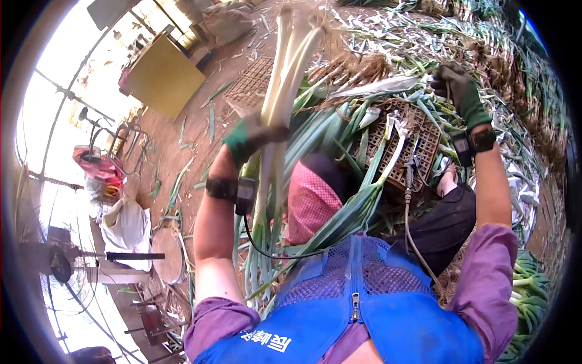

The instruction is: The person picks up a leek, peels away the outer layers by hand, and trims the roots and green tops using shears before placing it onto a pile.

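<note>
My left hand [257, 134], in a dark green glove, is closed around a bunch of leeks [285, 79]. Their white stems and roots point up and away, while the green leaves hang down past my wrist. My gloved right hand [456, 91] is out at the right with its fingers curled. Just left of those fingers, a pale strip of leaf [382, 87] stretches out; whether they grip it cannot be made out. Between my hands, a trimmed leek [394, 151] lies over a brown plastic crate [418, 130]. An air nozzle [410, 173] on a hose [416, 239] rests by it.
Leek leaves and peelings [376, 42] litter the ground ahead, with stacked leeks [515, 73] along the right. A second crate [251, 82] lies beyond my left hand. Leftward are a yellow panel [163, 76], a fan [60, 267] and a round wooden stool [170, 255]. Cables hang from both wrists' devices.
</note>
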A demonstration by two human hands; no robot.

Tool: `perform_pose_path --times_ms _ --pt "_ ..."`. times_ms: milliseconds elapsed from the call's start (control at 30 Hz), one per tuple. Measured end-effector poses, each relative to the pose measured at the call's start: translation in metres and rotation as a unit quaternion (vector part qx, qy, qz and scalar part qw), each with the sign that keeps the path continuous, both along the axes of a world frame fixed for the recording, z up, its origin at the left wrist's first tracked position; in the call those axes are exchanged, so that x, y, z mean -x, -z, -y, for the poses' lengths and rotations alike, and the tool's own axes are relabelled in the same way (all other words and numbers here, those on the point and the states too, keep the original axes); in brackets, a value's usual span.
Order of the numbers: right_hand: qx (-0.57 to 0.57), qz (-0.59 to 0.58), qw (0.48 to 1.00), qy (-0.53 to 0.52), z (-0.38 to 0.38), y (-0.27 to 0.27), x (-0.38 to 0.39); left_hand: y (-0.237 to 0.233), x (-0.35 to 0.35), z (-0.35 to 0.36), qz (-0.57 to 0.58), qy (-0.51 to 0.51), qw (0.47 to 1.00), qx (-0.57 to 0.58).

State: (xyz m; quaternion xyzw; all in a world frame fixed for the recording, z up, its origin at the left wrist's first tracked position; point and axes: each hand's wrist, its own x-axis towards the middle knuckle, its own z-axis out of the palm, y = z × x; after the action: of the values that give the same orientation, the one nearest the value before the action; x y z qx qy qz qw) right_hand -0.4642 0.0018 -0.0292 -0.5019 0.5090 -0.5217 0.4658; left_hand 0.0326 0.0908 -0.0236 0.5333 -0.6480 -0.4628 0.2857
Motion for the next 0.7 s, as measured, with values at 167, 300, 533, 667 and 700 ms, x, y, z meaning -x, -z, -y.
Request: perform_pose_path --times_ms 167,300,533,667,700 --pt "0.129 -0.204 0.953 0.185 0.006 0.074 0.191 0.024 -0.004 0.008 0.106 -0.078 0.991 0.008" --pt "-0.012 -0.496 0.817 -0.294 -0.087 0.107 0.12 0.042 -0.01 0.02 0.074 -0.07 0.995 -0.011" --pt "0.26 -0.611 0.714 -0.221 -0.161 0.012 -0.101 0.028 0.056 0.022 0.142 0.001 0.99 -0.003" --pt "0.546 -0.668 0.5 -0.075 -0.097 -0.007 -0.141 0.026 0.105 -0.007 0.215 0.066 0.971 0.079" --pt "0.516 -0.709 0.468 -0.11 -0.085 -0.01 -0.149 0.032 0.113 -0.012 0.298 0.089 0.946 0.092"
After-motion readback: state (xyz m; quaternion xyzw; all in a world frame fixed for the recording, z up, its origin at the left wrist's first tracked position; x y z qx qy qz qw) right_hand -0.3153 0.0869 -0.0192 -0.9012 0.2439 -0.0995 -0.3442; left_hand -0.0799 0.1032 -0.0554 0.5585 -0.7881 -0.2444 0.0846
